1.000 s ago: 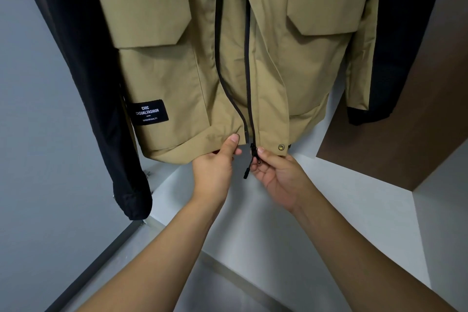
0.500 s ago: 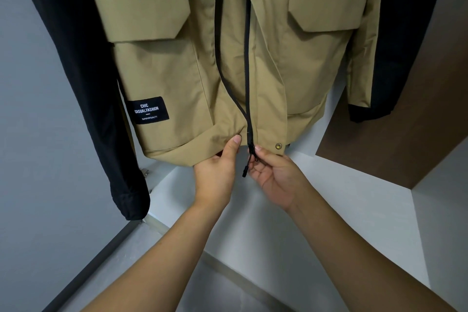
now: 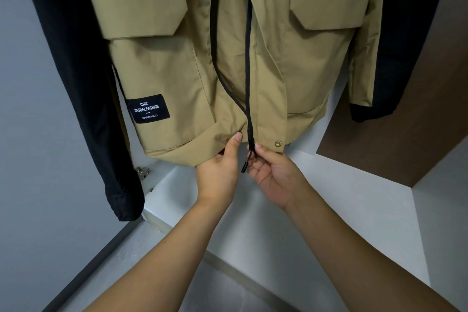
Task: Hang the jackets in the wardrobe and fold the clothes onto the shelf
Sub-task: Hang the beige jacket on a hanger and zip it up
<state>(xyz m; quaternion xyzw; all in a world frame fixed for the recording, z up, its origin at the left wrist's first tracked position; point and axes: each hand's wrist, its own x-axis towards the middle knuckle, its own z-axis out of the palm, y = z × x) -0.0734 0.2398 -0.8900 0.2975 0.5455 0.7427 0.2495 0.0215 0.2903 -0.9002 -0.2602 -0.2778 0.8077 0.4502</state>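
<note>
Pinching the bottom hem of the tan jacket point(image 3: 253, 58), the left hand point(image 3: 217, 172) is gripping the fabric with its thumb lying on the front face just left of the zipper point(image 3: 249, 71) and its other fingers tucked behind the hem. The right hand point(image 3: 273, 172) is sitting palm-up just beside it, its thumb and forefinger closing on the zipper slider point(image 3: 251, 145) at the very foot of the zip, while the black pull tab point(image 3: 244, 166) is dangling between the two hands. Both forearms are reaching up from the lower edge of the view.

Above the slider the two black zipper tapes are parting, the left one curving away, so the front is hanging unzipped. A brass snap point(image 3: 277, 143) is sitting on the hem just right of the slider. A black label point(image 3: 149, 109) reading CHIC CASUALFASHION is showing on the lower left pocket, with large flap pockets higher up on either side.

The jacket is hanging inside the wardrobe, between a black garment point(image 3: 76, 83) on the left and a black sleeve point(image 3: 410, 33) on the right. Below it the white wardrobe floor point(image 3: 342, 197) is showing, with a metal hinge point(image 3: 142, 172) at the left and a brown door panel point(image 3: 405, 139) at the right.
</note>
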